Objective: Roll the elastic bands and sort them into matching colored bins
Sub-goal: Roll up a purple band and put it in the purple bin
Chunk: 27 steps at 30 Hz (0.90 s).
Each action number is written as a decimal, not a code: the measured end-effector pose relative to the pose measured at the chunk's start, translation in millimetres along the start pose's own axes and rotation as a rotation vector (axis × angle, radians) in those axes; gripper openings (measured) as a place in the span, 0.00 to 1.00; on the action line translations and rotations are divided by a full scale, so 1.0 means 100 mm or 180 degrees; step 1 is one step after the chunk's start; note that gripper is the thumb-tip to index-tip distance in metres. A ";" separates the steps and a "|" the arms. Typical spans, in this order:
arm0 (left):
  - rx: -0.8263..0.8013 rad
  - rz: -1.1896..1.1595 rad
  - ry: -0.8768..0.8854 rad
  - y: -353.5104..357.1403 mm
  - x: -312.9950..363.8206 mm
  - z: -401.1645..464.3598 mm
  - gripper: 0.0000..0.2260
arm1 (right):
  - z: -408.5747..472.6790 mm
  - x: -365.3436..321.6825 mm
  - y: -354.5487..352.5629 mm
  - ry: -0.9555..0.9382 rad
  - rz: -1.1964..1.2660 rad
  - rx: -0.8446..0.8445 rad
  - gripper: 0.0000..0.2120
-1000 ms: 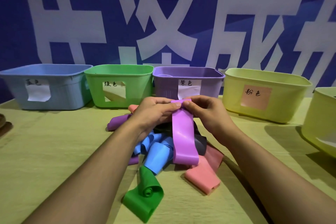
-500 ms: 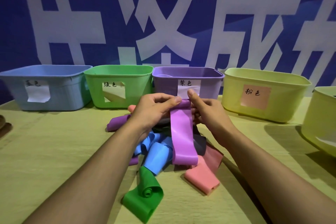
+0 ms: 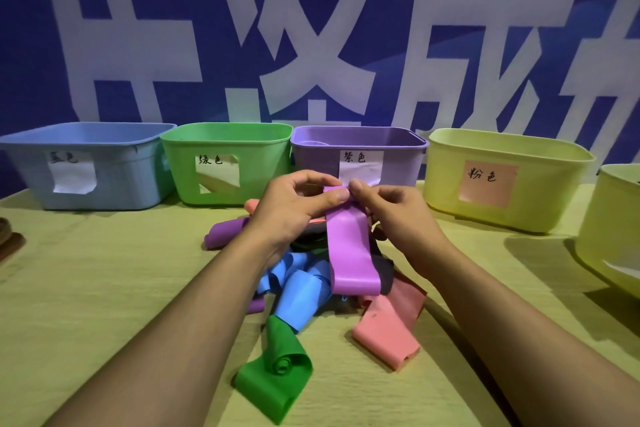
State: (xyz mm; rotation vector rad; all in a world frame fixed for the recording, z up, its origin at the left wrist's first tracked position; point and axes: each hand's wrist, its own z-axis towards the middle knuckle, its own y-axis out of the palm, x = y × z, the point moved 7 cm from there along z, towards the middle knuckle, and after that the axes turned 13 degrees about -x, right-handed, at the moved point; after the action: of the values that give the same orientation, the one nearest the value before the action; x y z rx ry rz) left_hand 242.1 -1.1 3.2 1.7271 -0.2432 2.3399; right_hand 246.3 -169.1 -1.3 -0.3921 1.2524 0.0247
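Nearest the camera, a green band [image 3: 273, 376] is lying on the yellow-green bench [image 3: 86, 305], its far end curled into a loose roll. Just beyond it to the right, a pink band [image 3: 388, 331] is lying folded flat, and to the left a blue band [image 3: 301, 296] is sitting crumpled in the middle of the pile, with a dark band [image 3: 384, 270] partly showing behind it.

Above the pile, both hands are meeting at the top end of a light purple band [image 3: 349, 250]. The left hand [image 3: 294, 208] is pinching that end between thumb and curled fingers, and the right hand [image 3: 394, 211] is pinching it from the other side, thumb tip pressed beside the left thumb. Each grip is narrow and closed on the band. The rest of the band is hanging down from the fingers, its lower loop resting on the pile.

Behind the left wrist, a darker purple band [image 3: 225, 234] is lying rolled on the bench.

Farther back, a row of bins is standing along the wall: a blue bin [image 3: 114, 184], a green bin [image 3: 256, 166], a purple bin [image 3: 401, 163] directly behind the hands, and a pale yellow bin [image 3: 547, 198] carrying a pink label. Another pale yellow bin [image 3: 609, 236] is showing partly at the right edge. Each of the first four is bearing a handwritten paper label.
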 end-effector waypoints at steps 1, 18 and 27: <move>0.0001 -0.0024 -0.0013 0.00 0.00 0.00 0.11 | 0.00 0.00 0.00 0.0005 -0.0007 -0.0017 0.22; 0.0048 -0.0110 -0.0533 0.03 -0.12 -0.02 0.20 | 0.01 -0.07 0.05 -0.0419 0.0033 -0.0301 0.09; -0.0033 -0.0038 -0.0366 0.03 -0.08 -0.02 0.20 | 0.01 -0.03 0.06 -0.0211 0.0351 -0.0334 0.14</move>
State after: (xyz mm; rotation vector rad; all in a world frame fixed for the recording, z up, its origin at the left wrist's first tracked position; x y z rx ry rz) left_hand 242.0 -4.0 -5.2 1.8552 -0.2631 2.2299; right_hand 244.4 -162.2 0.4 -0.4093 1.2090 0.1967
